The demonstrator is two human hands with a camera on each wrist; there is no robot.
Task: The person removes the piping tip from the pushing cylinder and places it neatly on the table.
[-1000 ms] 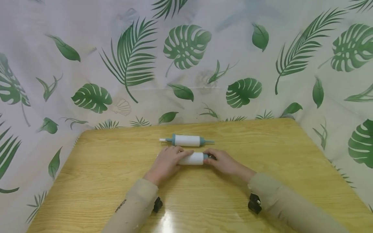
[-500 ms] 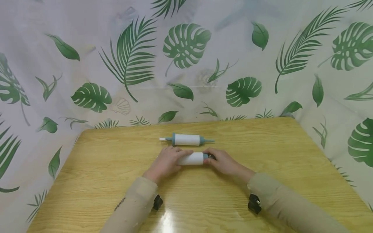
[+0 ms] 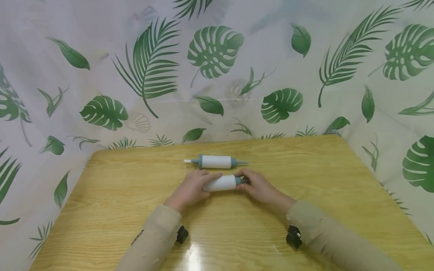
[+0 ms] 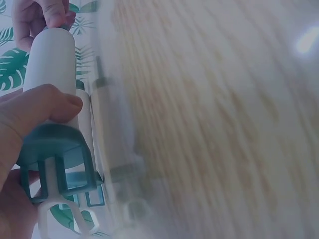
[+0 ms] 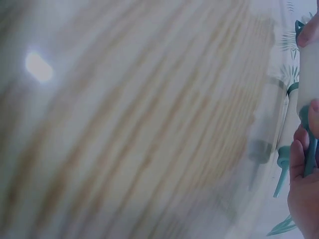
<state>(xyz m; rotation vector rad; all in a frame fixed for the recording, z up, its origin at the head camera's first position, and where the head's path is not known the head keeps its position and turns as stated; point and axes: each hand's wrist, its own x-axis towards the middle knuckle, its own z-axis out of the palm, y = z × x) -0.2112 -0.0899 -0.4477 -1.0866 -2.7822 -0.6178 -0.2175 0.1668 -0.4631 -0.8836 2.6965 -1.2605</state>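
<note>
We have the smooth white, plastic-looking cylinder with teal end fittings [image 3: 220, 183] between both hands, low at the middle of the table, its right end angled slightly away; we cannot tell whether it touches the wood. Our left hand [image 3: 193, 186] grips the barrel, thumb laid across it just beside the teal open-framed end cap [image 4: 57, 142]. Our right hand [image 3: 259, 186] pinches the slim teal nozzle [image 5: 311, 154] between thumb and fingers. To work the nozzle end well, we should let the left hold the barrel firm and do any fine turning or pulling with the right fingertips, in line with the barrel, since a sideways push could strain the thin stem. Just behind lies a matching white cylinder with teal ends [image 3: 216, 162], near enough to knock, on the yellow-brown wood-grain table [image 3: 237, 241], before a white leaf-printed cloth [image 3: 251, 49].
</note>
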